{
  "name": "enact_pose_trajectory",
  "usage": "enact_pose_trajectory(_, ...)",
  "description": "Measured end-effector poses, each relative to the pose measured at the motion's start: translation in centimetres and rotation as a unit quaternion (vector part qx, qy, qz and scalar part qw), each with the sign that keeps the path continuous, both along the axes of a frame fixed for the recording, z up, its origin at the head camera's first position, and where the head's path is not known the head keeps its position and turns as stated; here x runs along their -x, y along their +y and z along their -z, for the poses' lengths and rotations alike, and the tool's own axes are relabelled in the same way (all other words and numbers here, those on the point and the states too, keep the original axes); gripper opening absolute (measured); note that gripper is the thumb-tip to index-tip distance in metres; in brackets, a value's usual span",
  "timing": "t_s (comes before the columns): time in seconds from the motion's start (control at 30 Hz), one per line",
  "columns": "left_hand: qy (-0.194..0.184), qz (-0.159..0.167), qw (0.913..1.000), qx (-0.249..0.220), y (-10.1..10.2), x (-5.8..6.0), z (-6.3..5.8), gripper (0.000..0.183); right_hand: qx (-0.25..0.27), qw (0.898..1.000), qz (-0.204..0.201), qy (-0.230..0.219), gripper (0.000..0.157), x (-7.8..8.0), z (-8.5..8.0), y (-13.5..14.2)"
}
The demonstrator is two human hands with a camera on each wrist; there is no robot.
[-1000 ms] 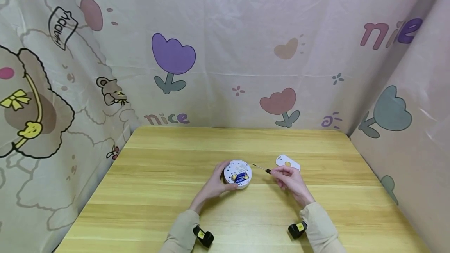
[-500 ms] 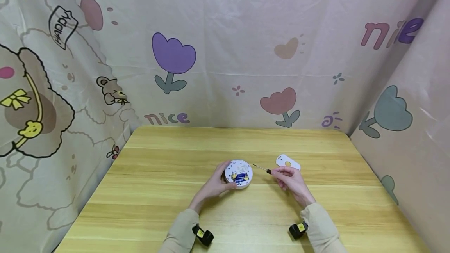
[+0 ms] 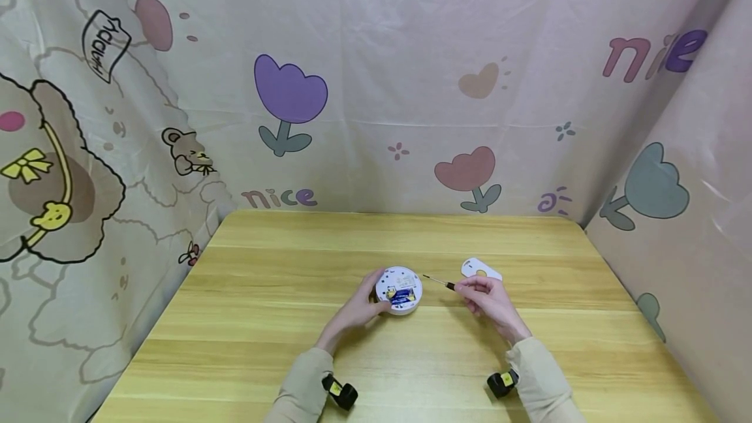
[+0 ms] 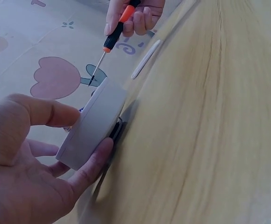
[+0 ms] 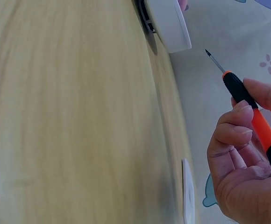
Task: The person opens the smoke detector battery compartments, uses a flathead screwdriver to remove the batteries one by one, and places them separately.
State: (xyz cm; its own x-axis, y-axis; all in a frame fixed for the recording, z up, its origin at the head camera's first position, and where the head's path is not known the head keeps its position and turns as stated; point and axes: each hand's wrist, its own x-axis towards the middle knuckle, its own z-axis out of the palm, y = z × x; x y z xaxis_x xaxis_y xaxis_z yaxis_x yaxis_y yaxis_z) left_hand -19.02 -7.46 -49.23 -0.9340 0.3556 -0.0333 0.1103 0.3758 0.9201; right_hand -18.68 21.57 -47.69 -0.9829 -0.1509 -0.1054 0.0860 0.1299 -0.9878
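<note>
My left hand (image 3: 355, 309) grips a round white battery-powered device (image 3: 405, 279) by its edge, thumb on the near side. Its underside faces up, showing a blue-and-yellow battery (image 3: 402, 297) set in it. In the left wrist view, the device's white side wall (image 4: 94, 123) is tilted, with fingers reaching under it. My right hand (image 3: 490, 305) pinches a small screwdriver (image 5: 264, 128) with an orange and black handle. The dark tip points at the device and stands a little apart from its rim, on the right. Behind the right hand lies a white mounting plate (image 3: 472, 267) with a round hole.
The wooden table (image 3: 264, 318) runs back to a printed curtain (image 3: 376, 83), which also hangs along both sides. A black wrist camera (image 3: 341, 393) sits at the left sleeve, and another black wrist camera (image 3: 502, 384) at the right sleeve.
The left thumb has drawn back slightly toward the device's edge, uncovering more of its face. The right wrist has shifted slightly right, while the screwdriver stays nearly in place.
</note>
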Motion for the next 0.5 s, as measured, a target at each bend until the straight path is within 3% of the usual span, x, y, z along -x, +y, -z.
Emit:
enact_pose_trajectory(0.23, -0.006, 0.001, 1.0000, 0.004, 0.04, 0.00, -0.39, 0.082, -0.027, 0.999, -0.014, 0.025, 0.025, 0.00, -0.44, -0.06)
enact_pose_trajectory(0.5, -0.018, -0.015, 0.9996, -0.012, 0.15, 0.07, -0.64, 0.079, -0.023, 0.999, -0.023, 0.024, 0.033, -0.07, -1.06, 0.11)
